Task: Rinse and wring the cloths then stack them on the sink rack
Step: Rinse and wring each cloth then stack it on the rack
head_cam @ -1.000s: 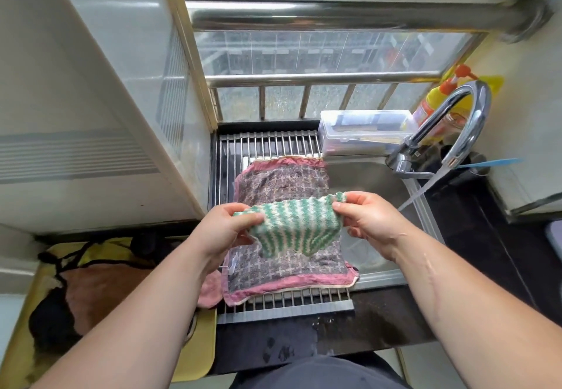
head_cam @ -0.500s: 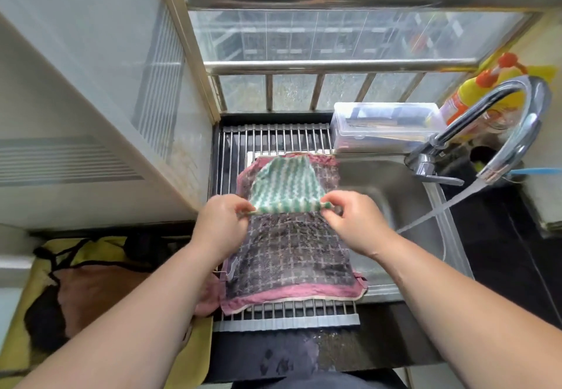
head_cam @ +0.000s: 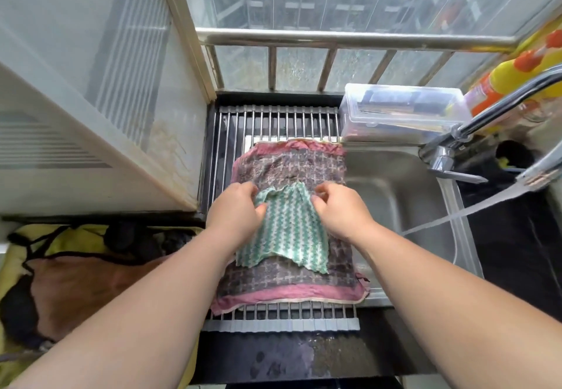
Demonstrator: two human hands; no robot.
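Observation:
A green-and-white patterned cloth (head_cam: 289, 230) lies flat on top of a larger grey checked cloth with a pink border (head_cam: 292, 166). Both rest on the metal roll-up sink rack (head_cam: 273, 121). My left hand (head_cam: 234, 212) pinches the green cloth's far left corner. My right hand (head_cam: 340, 209) has curled fingers at the far right corner. The cloth's near edge lies loose toward me.
The steel sink basin (head_cam: 395, 194) lies to the right, with a tap (head_cam: 474, 133) running a thin stream of water. A clear plastic box (head_cam: 401, 109) and a yellow bottle (head_cam: 514, 78) stand behind. A yellow tray with dark and brown cloths (head_cam: 76, 273) sits left.
The green cloth was held up in the air, then flipped over the far part of the pink cloth; now it is laid nearer me, spread over the pink cloth's middle.

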